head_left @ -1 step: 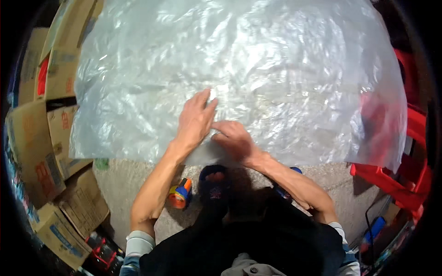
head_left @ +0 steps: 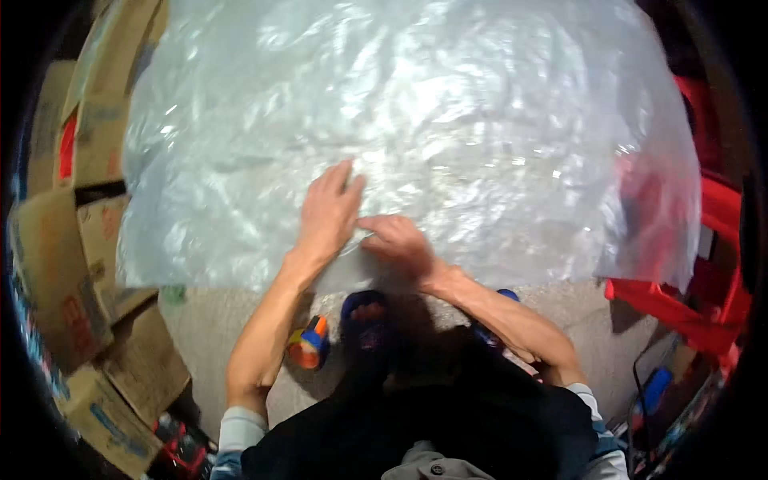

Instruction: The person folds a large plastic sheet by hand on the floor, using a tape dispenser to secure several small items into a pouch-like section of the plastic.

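A large, crinkled sheet of clear plastic [head_left: 496, 104] spreads out in front of me, its near edge just short of my feet. My left hand [head_left: 326, 210] lies on it near the middle of that edge, fingers stretched out and pointing away from me. Close beside, its index finger reaching toward the left wrist, is my right hand [head_left: 400, 244]. The other fingers of the right hand are curled in against the plastic, apparently pinching it; motion blurs them and their tips are partly hidden.
Cardboard boxes [head_left: 56, 280] are stacked along the left. At the right a red plastic frame [head_left: 672, 316] stands partly under the sheet's corner. An orange, blue and yellow tape dispenser-like object [head_left: 308, 346] sits on the concrete floor [head_left: 232, 320] beside my sandalled foot [head_left: 366, 316].
The view has shifted slightly, and both hands appear a little further left in it. They keep nearly the same pose on the plastic.
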